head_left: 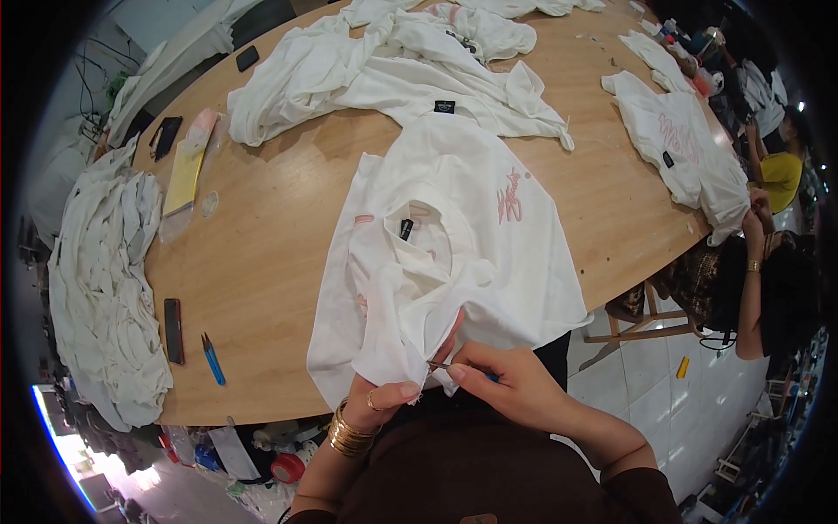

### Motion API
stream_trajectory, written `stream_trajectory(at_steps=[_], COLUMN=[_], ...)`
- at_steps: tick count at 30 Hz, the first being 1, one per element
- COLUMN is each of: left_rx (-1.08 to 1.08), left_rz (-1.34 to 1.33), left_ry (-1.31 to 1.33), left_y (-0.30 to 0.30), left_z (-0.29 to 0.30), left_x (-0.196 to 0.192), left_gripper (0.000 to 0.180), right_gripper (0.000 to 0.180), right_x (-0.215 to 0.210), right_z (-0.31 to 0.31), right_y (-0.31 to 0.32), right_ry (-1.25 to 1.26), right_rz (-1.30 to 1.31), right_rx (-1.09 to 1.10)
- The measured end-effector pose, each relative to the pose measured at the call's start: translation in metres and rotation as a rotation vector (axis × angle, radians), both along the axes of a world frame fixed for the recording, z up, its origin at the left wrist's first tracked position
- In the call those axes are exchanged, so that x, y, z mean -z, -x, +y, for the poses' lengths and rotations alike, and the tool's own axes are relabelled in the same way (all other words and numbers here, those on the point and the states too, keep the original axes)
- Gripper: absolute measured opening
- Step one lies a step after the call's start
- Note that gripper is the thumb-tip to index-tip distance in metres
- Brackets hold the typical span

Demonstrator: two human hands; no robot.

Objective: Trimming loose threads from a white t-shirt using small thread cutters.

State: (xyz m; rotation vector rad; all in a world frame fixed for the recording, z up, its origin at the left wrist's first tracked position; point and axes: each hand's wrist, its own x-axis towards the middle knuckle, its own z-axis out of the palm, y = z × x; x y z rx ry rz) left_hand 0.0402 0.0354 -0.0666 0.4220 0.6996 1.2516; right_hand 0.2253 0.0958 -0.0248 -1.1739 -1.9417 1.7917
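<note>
This place seems to be a garment workshop: a large, curved table of light-brown wood (253, 279) carries a white cloth shirt with pink lettering (502, 253), a long heap of white garments (109, 288) and slim blue-handled snips (213, 360), while a co-worker in dark clothes (752, 293) handles another white shirt (676, 144).

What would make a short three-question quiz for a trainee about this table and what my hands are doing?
1. Which wrist wears the gold bangles: a) left, b) right, c) both?
2. True or false: on the table, the blue tool lies left of the held white garment.
3. What does the right hand hold at the garment's edge?

Key: 1. a. 2. True. 3. A small metal-tipped tool.
</note>
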Motion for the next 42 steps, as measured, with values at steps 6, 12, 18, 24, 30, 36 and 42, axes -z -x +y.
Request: stream_trajectory(at_steps=[6, 12, 18, 24, 30, 36, 42], left_rx=[0.002, 0.017, -0.004, 0.099, -0.059, -0.028, 0.097], left_rz=[-0.007, 0.012, 0.165, 0.343, 0.031, 0.133, 0.247], left_ry=[-0.024, -0.047, -0.028, 0.055, 0.034, 0.106, 0.064], left_y=[0.000, 0.000, 0.003, 0.005, -0.004, 0.008, 0.016], left_z=[0.001, 0.001, -0.003, -0.006, 0.004, -0.005, 0.007], left_x=[-0.001, -0.002, 0.004, 0.001, -0.006, 0.007, -0.012], left_gripper=[0.089, 0.089, 0.084, 0.082, 0.085, 0.076, 0.062], right_gripper=[0.023, 0.022, 0.020, 0.018, 0.022, 0.029, 0.021], right_x=[-0.001, 0.002, 0.002, 0.002, -0.002, 0.024, 0.017], right_z=[0.001, 0.000, -0.001, -0.001, 0.008, 0.016, 0.020], right_y=[-0.001, 0.001, 0.004, 0.005, 0.009, 0.005, 0.007], right_ry=[-0.007, -0.012, -0.024, -0.020, -0.040, -0.599, -0.353], right_rz=[-0.015, 0.017, 0.060, 0.072, 0.160, 0.053, 0.021], right_rx=[-0.018, -0.001, 0.049, 0.080, 0.249, 0.132, 0.209])
